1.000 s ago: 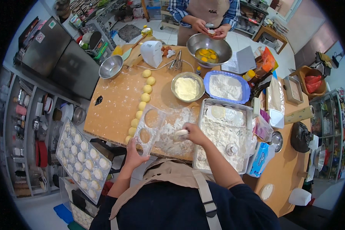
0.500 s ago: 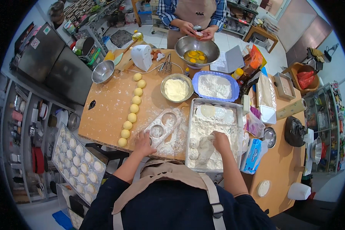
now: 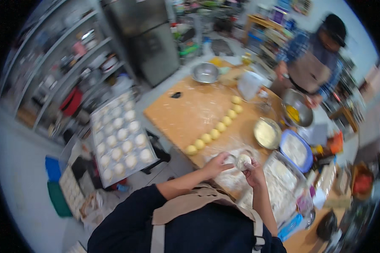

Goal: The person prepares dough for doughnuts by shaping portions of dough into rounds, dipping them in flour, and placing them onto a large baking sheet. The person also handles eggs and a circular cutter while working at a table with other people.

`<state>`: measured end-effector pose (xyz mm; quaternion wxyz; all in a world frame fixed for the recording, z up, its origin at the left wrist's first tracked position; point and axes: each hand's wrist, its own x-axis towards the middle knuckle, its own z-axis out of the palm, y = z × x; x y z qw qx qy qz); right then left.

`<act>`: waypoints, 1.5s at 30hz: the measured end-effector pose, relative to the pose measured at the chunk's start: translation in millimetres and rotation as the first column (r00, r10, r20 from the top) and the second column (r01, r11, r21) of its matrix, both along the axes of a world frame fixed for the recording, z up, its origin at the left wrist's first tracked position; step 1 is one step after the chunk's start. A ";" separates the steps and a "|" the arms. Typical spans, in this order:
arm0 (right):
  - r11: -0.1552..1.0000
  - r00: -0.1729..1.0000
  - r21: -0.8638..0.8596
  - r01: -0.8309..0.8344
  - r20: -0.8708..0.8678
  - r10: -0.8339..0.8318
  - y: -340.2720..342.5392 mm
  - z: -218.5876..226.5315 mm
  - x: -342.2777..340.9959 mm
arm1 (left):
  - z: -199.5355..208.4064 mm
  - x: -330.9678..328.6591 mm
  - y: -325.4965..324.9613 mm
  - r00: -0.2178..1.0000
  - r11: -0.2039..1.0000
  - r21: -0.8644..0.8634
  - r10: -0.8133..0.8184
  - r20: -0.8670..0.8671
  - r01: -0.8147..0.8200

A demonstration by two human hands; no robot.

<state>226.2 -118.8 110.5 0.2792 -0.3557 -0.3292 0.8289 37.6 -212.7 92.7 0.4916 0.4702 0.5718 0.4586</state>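
Observation:
My left hand (image 3: 218, 165) is closed on the near end of a floured two-hole mould (image 3: 232, 158) at the table's front edge, its thumb toward my right hand. Pinched in the fingers of my right hand (image 3: 254, 174) is a round, white-floured dough piece (image 3: 242, 161), held above the mould and hiding part of it. Right of the mould, a rectangular tray of flour (image 3: 271, 196) lies partly behind my right forearm. A row of yellow dough balls (image 3: 215, 134) runs across the table to the left. Motion blurs fine detail.
Left of the table, a tray (image 3: 109, 182) carries rows of white dough rounds. A bowl of pale yellow mixture (image 3: 267, 133), a blue-rimmed flour tub (image 3: 310, 158) and a metal bowl (image 3: 205, 72) stand on the table. Across it, a person works over a bowl of egg yolks (image 3: 297, 107).
My view has swung left. My right hand has come out of the flour tray to the mould with a floured dough piece. The person opposite has moved their hands apart.

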 end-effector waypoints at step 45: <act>0.876 0.729 0.272 -0.398 0.674 0.122 -136.5 -26.0 -308.9 | -123.3 -613.7 -297.4 0.474 0.452 -0.389 0.879 0.042 -0.803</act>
